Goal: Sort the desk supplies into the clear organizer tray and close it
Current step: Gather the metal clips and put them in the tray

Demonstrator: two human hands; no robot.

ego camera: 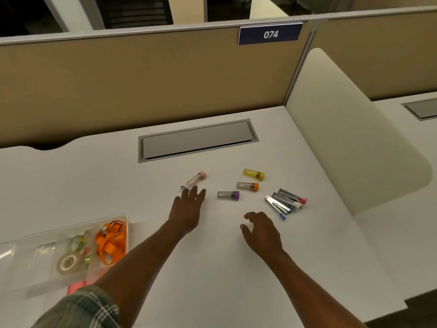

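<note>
Small clear tubes lie scattered on the white desk: a pink-capped tube (196,178), a purple-capped tube (228,195), an orange-capped tube (247,186) and a yellow tube (253,174). A pile of metal clips (286,201) with coloured ends lies to the right. My left hand (188,208) stretches flat, fingertips over a small silver piece (183,188) just below the pink-capped tube. My right hand (261,229) hovers with loosely curled fingers and holds nothing, left of the clips. The clear organizer tray (71,229) sits at the left, holding an orange ribbon (110,242) and a tape roll (68,263).
A grey cable hatch (196,140) is set into the desk behind the tubes. A tan partition (142,86) with a blue "074" sign (270,34) stands at the back. A cream divider panel (350,138) bounds the right side. A pink item (75,288) lies by the tray's front.
</note>
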